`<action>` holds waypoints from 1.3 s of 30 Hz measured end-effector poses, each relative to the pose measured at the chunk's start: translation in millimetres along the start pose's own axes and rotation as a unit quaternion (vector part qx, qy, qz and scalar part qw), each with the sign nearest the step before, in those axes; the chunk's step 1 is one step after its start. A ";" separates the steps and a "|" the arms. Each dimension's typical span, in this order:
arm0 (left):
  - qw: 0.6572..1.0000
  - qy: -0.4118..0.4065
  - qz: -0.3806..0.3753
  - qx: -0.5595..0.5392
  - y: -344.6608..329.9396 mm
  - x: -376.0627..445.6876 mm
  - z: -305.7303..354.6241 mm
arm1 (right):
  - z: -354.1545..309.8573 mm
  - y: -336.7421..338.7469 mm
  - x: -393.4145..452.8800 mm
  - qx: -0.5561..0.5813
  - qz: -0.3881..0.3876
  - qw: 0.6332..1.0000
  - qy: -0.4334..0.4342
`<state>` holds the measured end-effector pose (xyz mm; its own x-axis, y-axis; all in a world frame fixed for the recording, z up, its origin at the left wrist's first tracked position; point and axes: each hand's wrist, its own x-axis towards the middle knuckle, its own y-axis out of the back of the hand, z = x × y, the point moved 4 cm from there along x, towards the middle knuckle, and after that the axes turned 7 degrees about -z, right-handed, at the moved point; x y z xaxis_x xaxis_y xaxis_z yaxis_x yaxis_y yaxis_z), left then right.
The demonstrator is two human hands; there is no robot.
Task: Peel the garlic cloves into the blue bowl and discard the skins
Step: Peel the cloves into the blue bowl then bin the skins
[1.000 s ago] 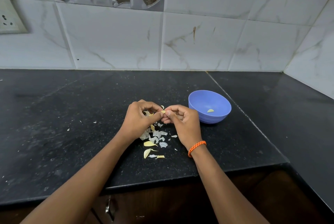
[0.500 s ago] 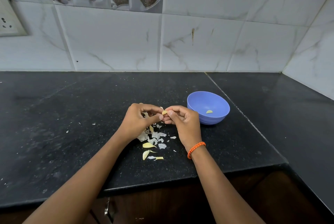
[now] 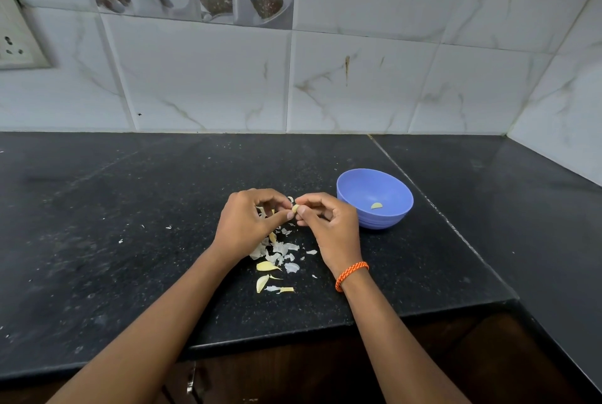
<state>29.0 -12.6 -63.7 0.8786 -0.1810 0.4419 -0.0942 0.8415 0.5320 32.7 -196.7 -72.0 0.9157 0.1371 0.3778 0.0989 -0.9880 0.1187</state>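
Both hands, left hand (image 3: 247,224) and right hand (image 3: 329,224), still pinch one garlic clove (image 3: 295,208); peeling continues, blue bowl (image 3: 374,200) unchanged.

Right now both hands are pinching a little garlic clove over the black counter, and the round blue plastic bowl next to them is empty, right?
Not quite. The round blue plastic bowl isn't empty: the head view shows one pale peeled garlic clove lying inside it. The rest holds: the left hand and right hand both pinch a small garlic clove over the black counter.
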 end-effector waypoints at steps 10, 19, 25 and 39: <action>1.000 -0.002 -0.005 0.011 0.2 -0.6 3.9 | 0.9 -0.6 -0.3 -0.019 0.008 1.000 -0.011; 0.999 0.012 -0.031 -0.020 0.2 -0.9 4.4 | -1.5 0.3 -2.5 -0.002 -0.007 1.000 -0.015; 0.999 0.009 -0.037 -0.024 0.5 -0.5 3.0 | 2.9 0.7 -1.5 0.006 -0.019 0.999 -0.033; 0.999 -0.024 -0.046 -0.006 0.1 0.6 2.5 | 4.3 -0.3 -1.8 0.045 -0.041 0.997 -0.053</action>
<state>28.3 -13.9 -61.6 0.8595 -0.2817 0.4265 -0.0092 0.8258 0.5639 32.7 -197.0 -76.6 0.9385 0.2148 0.2702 0.2058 -0.9766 0.0615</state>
